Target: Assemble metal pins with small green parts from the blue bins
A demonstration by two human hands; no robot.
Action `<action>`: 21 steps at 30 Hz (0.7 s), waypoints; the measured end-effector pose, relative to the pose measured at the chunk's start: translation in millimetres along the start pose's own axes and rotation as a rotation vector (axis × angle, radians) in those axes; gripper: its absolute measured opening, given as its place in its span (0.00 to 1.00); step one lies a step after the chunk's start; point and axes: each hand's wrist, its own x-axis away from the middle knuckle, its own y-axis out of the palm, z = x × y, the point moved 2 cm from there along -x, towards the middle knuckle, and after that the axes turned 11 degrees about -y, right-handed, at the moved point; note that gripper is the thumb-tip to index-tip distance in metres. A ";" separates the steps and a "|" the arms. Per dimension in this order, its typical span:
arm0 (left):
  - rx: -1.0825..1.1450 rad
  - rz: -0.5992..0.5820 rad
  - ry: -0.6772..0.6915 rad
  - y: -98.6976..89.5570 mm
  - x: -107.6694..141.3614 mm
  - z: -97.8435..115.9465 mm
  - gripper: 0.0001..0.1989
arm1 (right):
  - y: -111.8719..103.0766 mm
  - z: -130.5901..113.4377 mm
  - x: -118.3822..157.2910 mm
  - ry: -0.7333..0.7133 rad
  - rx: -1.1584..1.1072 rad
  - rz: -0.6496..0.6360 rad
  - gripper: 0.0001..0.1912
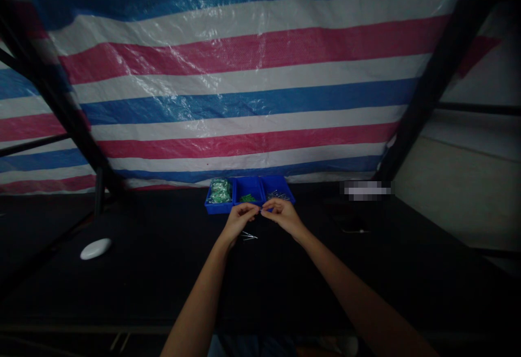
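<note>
My left hand (240, 222) and my right hand (283, 217) meet at the fingertips just in front of a blue three-compartment parts bin (249, 187). Both pinch a small thin part (260, 211), too small to identify. The left compartment holds green items in clear plastic (220, 191). Small green pieces (247, 198) lie in the middle one. Thin metal pieces (279, 196) fill the right one, partly hidden by my right hand. Several loose metal pins (248, 236) lie on the black tabletop (163, 286) just below my left hand.
A white oval object (95, 248), possibly a mouse, lies on the table to the left. A dark item (354, 227) lies to the right. Behind the table hang a striped blue, white and red tarp (244, 107) and black metal frame posts (437, 80).
</note>
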 end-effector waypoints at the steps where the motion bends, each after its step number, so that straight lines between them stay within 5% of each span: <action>1: -0.003 0.005 0.001 -0.2 -0.5 -0.3 0.13 | -0.6 -0.5 -0.2 -0.005 0.006 0.007 0.12; 21: -0.007 -0.123 -0.052 1.2 -6.1 -11.9 0.17 | 12.2 -20.7 8.7 -0.229 0.228 -0.066 0.07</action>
